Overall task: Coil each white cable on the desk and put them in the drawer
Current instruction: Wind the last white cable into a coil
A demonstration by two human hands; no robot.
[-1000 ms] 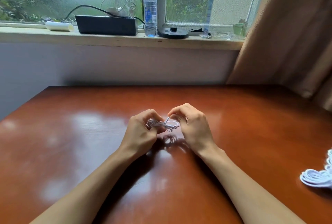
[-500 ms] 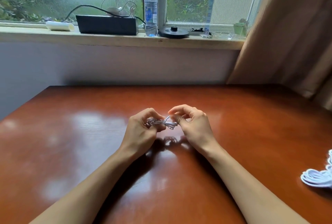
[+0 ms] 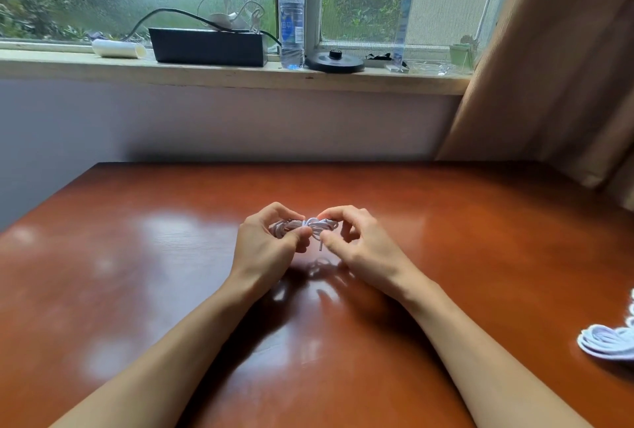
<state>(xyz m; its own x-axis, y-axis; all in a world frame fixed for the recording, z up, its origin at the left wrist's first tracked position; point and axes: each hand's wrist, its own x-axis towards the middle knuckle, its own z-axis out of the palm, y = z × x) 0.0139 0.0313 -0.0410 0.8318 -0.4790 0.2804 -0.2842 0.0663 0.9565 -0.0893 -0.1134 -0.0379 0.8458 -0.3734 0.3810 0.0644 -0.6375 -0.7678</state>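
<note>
Delta vs 1 s ago:
- Gap between hands is narrower: right hand [image 3: 363,245] has moved in slightly toward left hand [image 3: 264,252].
- white cable [image 3: 302,227]: the open loop that stuck out on the right-hand side of the bundle is now pulled in. The bundle looks tighter, with a wrap across its middle just off the left fingertips.
- A short loose end [image 3: 321,245] now hangs below the bundle, between the two thumbs. It wasn't sticking out before.
- Right hand has rolled open a bit. It was knuckles-up and bunched; now the right thumb [image 3: 331,240] reaches in under the bundle with the index finger arched over the top.
- Left hand's grip is slightly rotated, thumb tip now against the wrap.
</note>
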